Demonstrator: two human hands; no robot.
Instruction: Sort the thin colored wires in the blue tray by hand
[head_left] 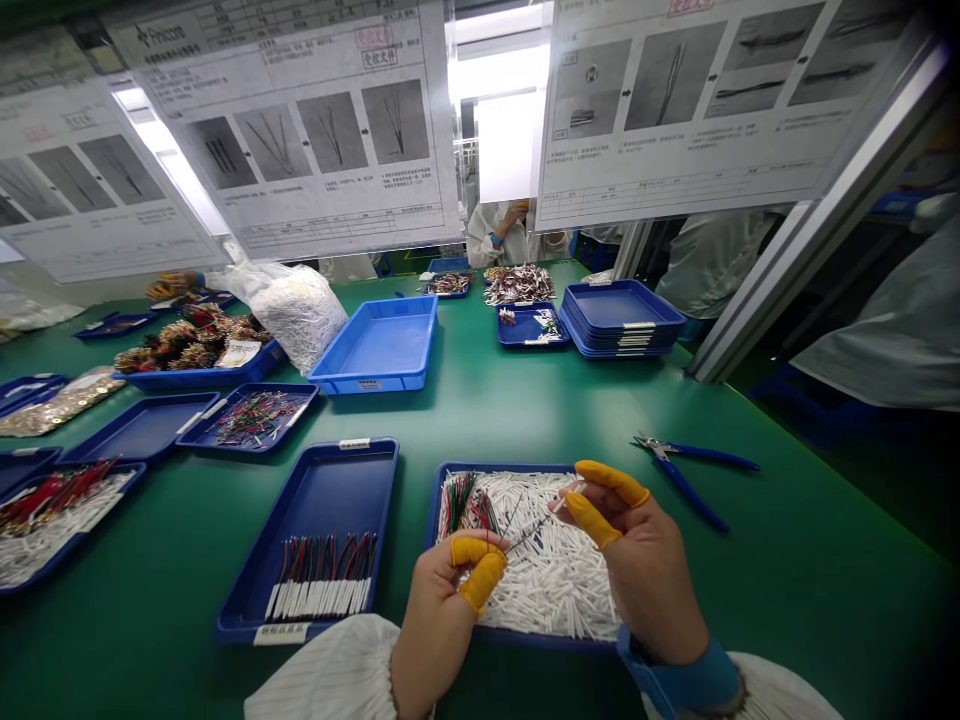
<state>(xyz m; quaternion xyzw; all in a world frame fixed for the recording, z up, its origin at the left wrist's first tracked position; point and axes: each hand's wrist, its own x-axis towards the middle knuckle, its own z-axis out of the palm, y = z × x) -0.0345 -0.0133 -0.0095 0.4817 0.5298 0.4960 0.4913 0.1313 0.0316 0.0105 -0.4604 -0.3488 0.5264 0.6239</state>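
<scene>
Smooth green tabletop (480,420) is carrying a shallow blue plastic tray (517,467) of loose white tubes (559,600) | left hand (444,602), in yellow finger cots (484,583), is pinching thin dark wires (528,534) | right hand (649,562) is pinching a slim white tube (559,504) | both are hovering above the tray

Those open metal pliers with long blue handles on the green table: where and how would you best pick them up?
Probably around both long blue handles, with the right hand coming from above and the person's right. The metal pliers lie open: their handles spread rightward, while the small metal head points left, so that side seems better avoided.
</scene>
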